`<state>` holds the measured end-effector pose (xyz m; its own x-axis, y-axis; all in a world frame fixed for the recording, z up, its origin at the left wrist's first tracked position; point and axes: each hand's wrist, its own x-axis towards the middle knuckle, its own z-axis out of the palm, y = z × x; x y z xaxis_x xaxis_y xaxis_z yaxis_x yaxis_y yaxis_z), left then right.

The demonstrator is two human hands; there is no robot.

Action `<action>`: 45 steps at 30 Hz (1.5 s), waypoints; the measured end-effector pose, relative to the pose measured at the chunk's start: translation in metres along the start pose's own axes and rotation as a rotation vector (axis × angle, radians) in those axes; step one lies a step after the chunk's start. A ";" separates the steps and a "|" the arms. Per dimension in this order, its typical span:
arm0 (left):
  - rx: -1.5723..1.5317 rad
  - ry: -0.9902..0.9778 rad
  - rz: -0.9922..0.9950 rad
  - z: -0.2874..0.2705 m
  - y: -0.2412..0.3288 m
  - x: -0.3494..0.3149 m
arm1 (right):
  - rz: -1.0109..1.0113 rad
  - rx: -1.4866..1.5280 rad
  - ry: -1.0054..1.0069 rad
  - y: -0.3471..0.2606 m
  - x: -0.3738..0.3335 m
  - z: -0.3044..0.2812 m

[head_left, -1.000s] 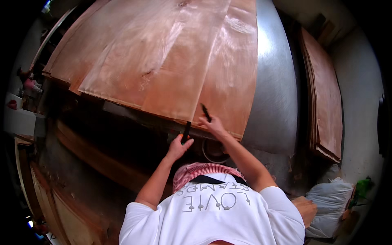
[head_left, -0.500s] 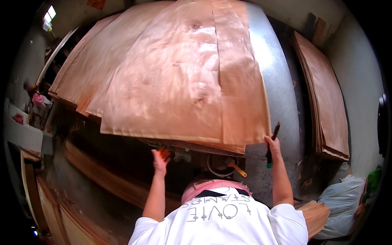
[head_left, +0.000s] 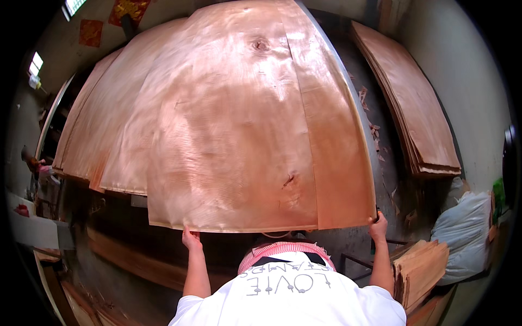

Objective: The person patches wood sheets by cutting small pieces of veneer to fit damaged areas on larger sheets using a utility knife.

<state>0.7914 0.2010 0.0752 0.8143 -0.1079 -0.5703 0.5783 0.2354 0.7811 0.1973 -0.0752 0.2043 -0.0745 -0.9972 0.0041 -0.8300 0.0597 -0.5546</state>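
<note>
A large reddish-brown wood veneer sheet (head_left: 234,157) stretches before me, with a seam down its right part and a couple of knots. My left hand (head_left: 191,238) grips its front edge left of the middle, the fingers partly hidden beneath. At the front right corner, my right hand (head_left: 378,227) is closed on the sheet's edge. A slim dark tool (head_left: 377,215) also sits in that hand; its kind is hard to make out. Under and left of this sheet lie more veneer sheets (head_left: 122,141).
Another veneer stack (head_left: 408,103) stands along the right wall. At lower right are a bundle of wood pieces (head_left: 418,269) and a pale plastic sack (head_left: 462,236). A long wooden board (head_left: 136,255) lies low on the left. Wood scraps (head_left: 374,130) litter the floor between the stacks.
The veneer sheet has come toward me and slightly right, covering the brush and most of the round bowl. My left hand, open before, now grips its front edge. My right hand moved nearer with the corner.
</note>
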 end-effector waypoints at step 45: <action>1.259 -1.018 0.757 0.249 -0.229 -0.287 | 0.064 0.174 -0.082 0.212 0.103 0.000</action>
<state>0.4374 -0.0622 0.1235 0.3189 -0.9467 -0.0455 -0.6103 -0.2418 0.7543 0.0136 -0.1654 0.0872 -0.0729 -0.9923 -0.1001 -0.7163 0.1220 -0.6870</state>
